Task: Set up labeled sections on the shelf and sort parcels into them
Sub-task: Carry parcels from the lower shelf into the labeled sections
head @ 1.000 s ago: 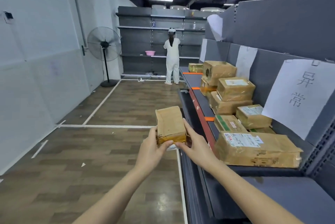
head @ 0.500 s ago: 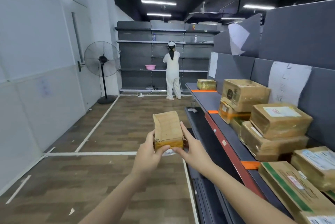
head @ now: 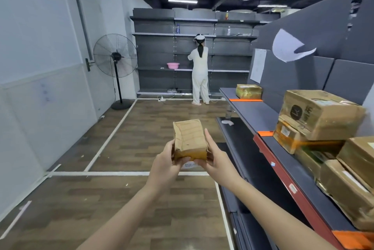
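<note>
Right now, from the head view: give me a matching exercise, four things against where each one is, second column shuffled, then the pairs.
1 small parcel
2 pink basin
3 standing fan
4 curled paper sheet

A standing on the floor
B held between the left hand and right hand
C on the far shelving
D on the grey panel above the right-hand shelf

Pairs: 1-B, 2-C, 3-A, 4-D

Parcel (head: 189, 139): crinkled brown paper w/ glossy tape; shelf (head: 255, 112) matt grey metal; floor (head: 141, 128) wood-look, slight sheen.
</note>
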{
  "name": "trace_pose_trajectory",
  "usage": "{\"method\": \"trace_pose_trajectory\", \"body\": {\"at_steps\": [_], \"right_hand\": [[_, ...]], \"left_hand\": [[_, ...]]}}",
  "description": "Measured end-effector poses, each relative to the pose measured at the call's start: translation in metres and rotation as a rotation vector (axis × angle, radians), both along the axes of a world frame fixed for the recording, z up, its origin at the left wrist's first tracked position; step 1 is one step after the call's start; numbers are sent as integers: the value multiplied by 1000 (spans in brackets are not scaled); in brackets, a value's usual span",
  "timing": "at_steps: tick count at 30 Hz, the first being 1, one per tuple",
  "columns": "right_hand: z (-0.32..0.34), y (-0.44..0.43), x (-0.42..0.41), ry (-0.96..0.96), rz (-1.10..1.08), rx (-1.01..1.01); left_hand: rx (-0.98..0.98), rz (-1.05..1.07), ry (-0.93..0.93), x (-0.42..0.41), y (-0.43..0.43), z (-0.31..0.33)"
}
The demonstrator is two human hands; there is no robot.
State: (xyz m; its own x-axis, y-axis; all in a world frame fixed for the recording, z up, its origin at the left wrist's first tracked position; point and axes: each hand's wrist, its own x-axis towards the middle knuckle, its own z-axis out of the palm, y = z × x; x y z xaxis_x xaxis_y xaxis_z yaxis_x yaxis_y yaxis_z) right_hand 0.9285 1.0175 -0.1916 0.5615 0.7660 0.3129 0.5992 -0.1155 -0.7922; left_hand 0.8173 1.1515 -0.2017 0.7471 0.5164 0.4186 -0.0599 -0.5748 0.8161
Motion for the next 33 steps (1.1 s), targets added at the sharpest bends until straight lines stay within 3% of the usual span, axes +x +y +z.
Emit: {"method": "trace_pose_trajectory", "body": {"at_steps": [7,18,33], "right_hand": [[-13,91,118,23,-5,33],[17,193,361,31,-157,67],[7,160,540,19,-757,47]], "left_hand": [[-2,-6,5,121,92,-11],[79,-146,4,393,215,13],[7,-708,44,660,196,1]]}}
